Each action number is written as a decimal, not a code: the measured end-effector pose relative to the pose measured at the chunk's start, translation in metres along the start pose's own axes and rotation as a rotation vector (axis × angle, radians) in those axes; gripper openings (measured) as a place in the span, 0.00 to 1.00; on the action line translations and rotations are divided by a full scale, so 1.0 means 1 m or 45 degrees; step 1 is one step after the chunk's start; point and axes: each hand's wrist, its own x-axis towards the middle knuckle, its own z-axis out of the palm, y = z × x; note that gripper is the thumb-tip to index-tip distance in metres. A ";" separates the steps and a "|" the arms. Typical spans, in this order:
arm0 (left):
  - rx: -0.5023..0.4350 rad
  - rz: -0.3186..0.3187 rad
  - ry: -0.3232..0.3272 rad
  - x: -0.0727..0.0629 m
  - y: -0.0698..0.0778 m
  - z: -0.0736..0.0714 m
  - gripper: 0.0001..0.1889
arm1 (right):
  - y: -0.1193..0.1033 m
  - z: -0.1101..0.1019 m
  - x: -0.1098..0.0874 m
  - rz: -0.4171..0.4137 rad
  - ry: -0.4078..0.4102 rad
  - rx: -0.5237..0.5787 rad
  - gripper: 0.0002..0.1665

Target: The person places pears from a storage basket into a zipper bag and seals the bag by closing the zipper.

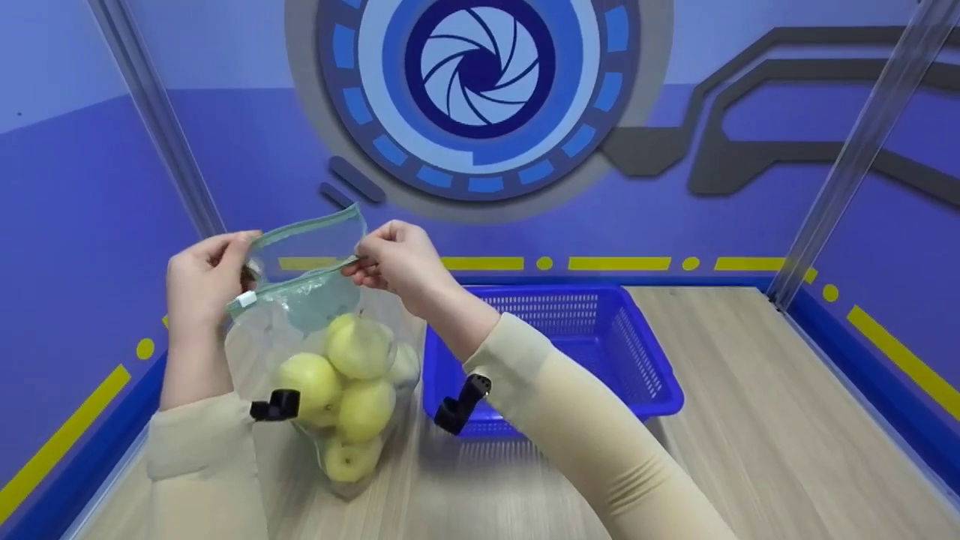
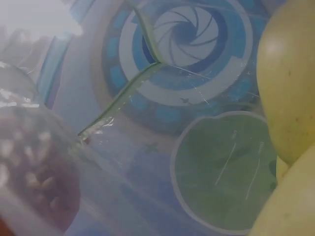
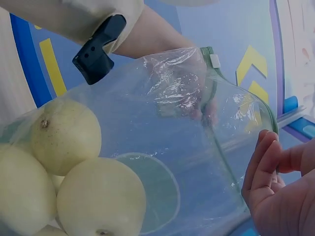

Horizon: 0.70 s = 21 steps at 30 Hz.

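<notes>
A clear zip bag (image 1: 259, 345) with a green zip edge hangs above the left part of the table, its mouth spread apart. Several round pale yellow fruits (image 1: 365, 410), apples or pears, lie inside it. My left hand (image 1: 206, 281) grips the left end of the bag's mouth, close to the white slider (image 1: 247, 299). At the opposite end, my right hand (image 1: 401, 262) pinches the zip edge between thumb and fingers. In the right wrist view, fruits (image 3: 101, 196) show through the film beside a green round print (image 3: 157, 191). Part of the left hand is blurred behind the film there.
A blue plastic basket (image 1: 651, 352) with slotted walls stands on the wood-grain table (image 1: 757, 420), right of the bag and partly behind my right forearm. Blue printed panels (image 1: 735, 225) enclose the table at the back and both sides, with metal posts (image 1: 847, 157) at the corners.
</notes>
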 end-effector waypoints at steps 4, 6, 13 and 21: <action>-0.176 -0.044 -0.040 -0.029 -0.012 -0.003 0.37 | 0.001 -0.001 -0.001 0.011 -0.005 0.047 0.02; -0.194 -0.024 -0.043 -0.048 -0.016 0.000 0.37 | 0.001 -0.002 -0.002 0.016 -0.004 0.071 0.02; -0.158 0.049 0.079 -0.084 -0.018 0.025 0.25 | -0.003 -0.003 -0.002 0.022 0.013 0.136 0.06; -0.599 0.239 0.502 -0.094 -0.020 0.049 0.03 | -0.001 -0.010 -0.006 0.020 -0.034 0.067 0.02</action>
